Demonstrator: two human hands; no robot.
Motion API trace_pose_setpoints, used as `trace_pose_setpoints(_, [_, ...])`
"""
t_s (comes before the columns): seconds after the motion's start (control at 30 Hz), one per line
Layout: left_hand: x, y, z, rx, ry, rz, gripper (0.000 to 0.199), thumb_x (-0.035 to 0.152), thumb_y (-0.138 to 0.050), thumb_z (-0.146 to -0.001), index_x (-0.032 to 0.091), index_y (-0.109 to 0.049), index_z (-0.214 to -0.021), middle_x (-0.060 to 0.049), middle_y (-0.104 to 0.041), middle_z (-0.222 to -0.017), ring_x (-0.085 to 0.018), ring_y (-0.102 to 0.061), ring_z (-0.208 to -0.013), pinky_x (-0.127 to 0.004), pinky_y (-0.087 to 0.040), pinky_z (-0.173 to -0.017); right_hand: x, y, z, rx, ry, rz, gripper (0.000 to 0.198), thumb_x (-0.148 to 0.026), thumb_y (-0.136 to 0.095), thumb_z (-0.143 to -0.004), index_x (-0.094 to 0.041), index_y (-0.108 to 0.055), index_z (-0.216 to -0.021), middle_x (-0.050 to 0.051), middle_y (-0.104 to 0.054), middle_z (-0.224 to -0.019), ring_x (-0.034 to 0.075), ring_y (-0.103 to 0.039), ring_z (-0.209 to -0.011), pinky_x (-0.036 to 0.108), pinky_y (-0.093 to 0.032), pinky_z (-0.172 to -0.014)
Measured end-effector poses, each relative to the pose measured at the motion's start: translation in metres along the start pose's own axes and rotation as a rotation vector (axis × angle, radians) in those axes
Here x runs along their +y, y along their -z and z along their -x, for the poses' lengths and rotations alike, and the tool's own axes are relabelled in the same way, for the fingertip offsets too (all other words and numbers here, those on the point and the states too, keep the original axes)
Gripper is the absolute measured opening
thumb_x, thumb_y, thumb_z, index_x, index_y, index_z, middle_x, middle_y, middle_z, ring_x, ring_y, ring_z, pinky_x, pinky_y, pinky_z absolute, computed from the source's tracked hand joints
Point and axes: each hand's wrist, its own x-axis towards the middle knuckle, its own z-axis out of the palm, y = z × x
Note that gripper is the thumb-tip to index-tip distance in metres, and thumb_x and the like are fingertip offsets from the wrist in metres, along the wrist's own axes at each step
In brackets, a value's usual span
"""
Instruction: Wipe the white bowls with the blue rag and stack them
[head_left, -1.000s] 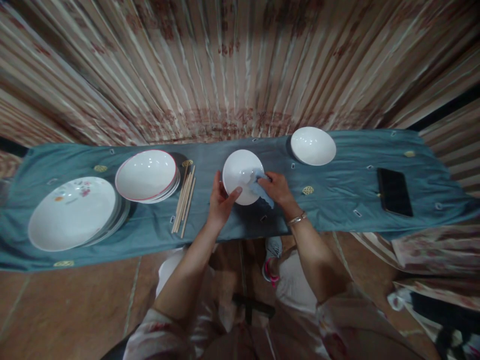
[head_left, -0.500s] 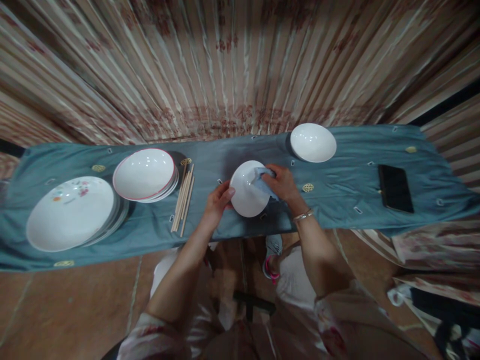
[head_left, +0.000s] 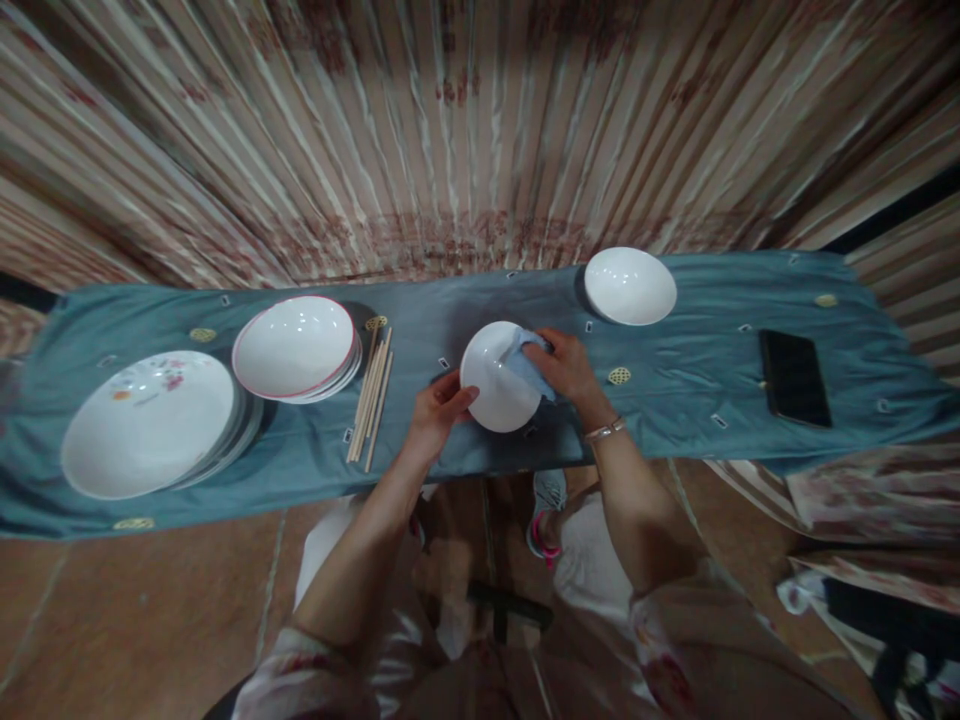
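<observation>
Left hand (head_left: 437,412) clamped on white bowl (head_left: 495,398) at its left rim, forearm slanting inward. Right hand (head_left: 568,366) closed around blue cloth (head_left: 531,370) against bowl's right side. Bowl over middle of teal tablecloth (head_left: 420,310).

Forearms (head_left: 379,525) extended, left grip (head_left: 439,412) pinched, right grip (head_left: 564,365) curled
</observation>
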Motion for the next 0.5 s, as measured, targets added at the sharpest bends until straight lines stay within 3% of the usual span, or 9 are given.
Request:
trace_pose_setpoints(0.13, [0.004, 0.001, -0.001, 0.051, -0.045, 0.047, 0.053, 0.041, -0.092, -0.056, 0.016, -0.078, -0.100, -0.008, -0.080, -0.095, -0.022, -0.074, -0.079, -0.027, -0.057, -0.062, 0.004, -0.005, 0.004, -0.072, -0.072, -0.012, 0.029, -0.041, -0.058, -0.083, -0.022, -0.055, -0.061, -0.004, -0.045, -0.055, 0.013, -0.044, -0.057, 0.028, -0.030, -0.058])
trace_pose_setpoints(0.27, [0.008, 0.004, -0.005, 0.078, -0.103, 0.108, 0.053, 0.038, -0.092, -0.056, 0.016, -0.075, -0.102, -0.010, -0.080, -0.101, -0.025, -0.075, -0.089, -0.030, -0.059, -0.070, 0.005, -0.016, 0.009, -0.170, -0.139, -0.112, 0.042, -0.048, -0.060, -0.084, -0.022, -0.049, -0.053, -0.005, -0.041, -0.049, 0.011, -0.043, -0.054, 0.027, -0.027, -0.053])
trace_pose_setpoints(0.37, [0.009, 0.005, -0.007, 0.110, -0.128, 0.131, 0.056, 0.036, -0.092, -0.056, 0.018, -0.074, -0.106, -0.007, -0.080, -0.103, -0.023, -0.075, -0.088, -0.029, -0.059, -0.071, 0.003, -0.026, 0.014, -0.242, -0.203, -0.264, 0.046, -0.054, -0.063, -0.083, -0.021, -0.053, -0.053, -0.004, -0.047, -0.047, 0.011, -0.046, -0.051, 0.024, -0.029, -0.049])
trace_pose_setpoints(0.5, [0.009, 0.005, -0.009, 0.122, -0.175, 0.168, 0.054, 0.035, -0.093, -0.056, 0.019, -0.073, -0.103, -0.005, -0.080, -0.099, -0.019, -0.074, -0.081, -0.026, -0.058, -0.067, -0.007, -0.039, 0.023, -0.360, -0.364, -0.576, 0.044, -0.056, -0.067, -0.082, -0.018, -0.064, -0.061, 0.001, -0.064, -0.052, 0.013, -0.056, -0.049, 0.023, -0.043, -0.047])
